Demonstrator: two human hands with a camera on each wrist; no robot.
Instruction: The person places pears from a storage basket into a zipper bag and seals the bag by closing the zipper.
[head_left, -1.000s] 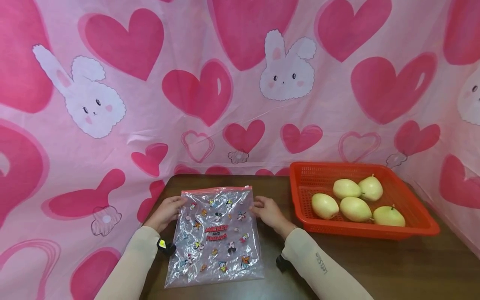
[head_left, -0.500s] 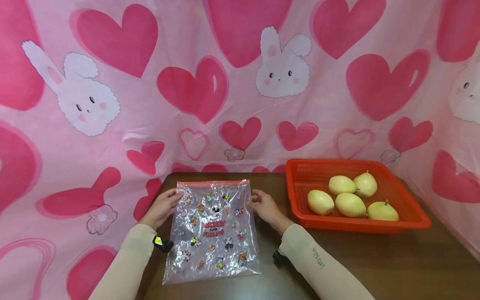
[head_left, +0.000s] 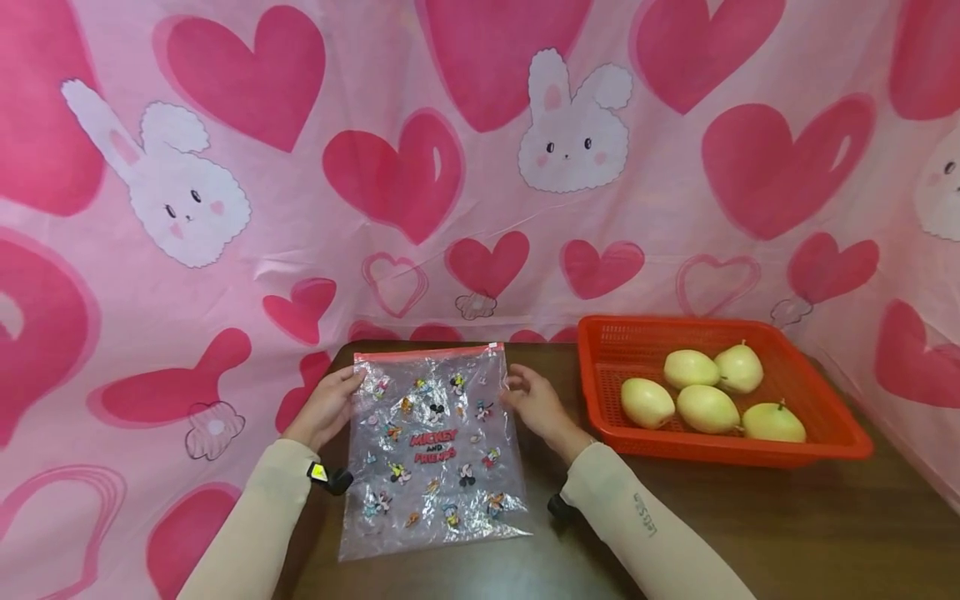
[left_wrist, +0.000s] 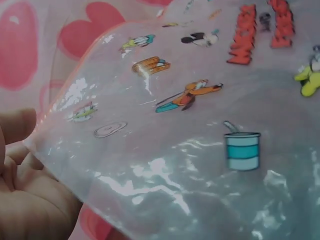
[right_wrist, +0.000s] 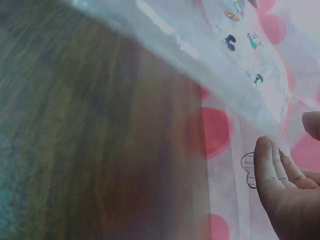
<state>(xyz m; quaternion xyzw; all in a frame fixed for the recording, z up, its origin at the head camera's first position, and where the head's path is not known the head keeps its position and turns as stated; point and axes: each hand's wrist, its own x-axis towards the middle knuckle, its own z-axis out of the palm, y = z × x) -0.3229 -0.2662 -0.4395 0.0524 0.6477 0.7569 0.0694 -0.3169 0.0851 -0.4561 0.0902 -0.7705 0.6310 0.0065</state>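
- Far left: the pink heart-print cloth (head_left: 45, 425) hangs near the left sleeve (head_left: 251, 508), so there looks to be little room to swing out on that side.
- Left hand (head_left: 327, 410): it pinches the bag's far left corner, thumb to one side of the film and fingers to the other. That seems a sound hold, right by the end of the zip.
- Middle, over the table (head_left: 637, 533) and between the hands: the clear printed bag (head_left: 433, 454), its red zip strip (head_left: 423, 356) along the far edge. It should weigh next to nothing, crease easily and slip about; the strip is probably its stiffest part — better pinched at the corners than mid-sheet. A white slider (head_left: 494, 345) sits at the strip's right end. Whether the mouth is parted, I cannot tell.
- Right hand (head_left: 542, 410): fingertips meet the bag's right edge near the far corner. Its wrist view shows nearly straight fingers and a thumb standing apart — I cannot tell whether it grips.
- Far right: a red basket (head_left: 712, 452) holds five pale yellow fruits (head_left: 707, 409), likely far heavier than the bag and easily bruised. The basket's left wall stands between them and the right hand.
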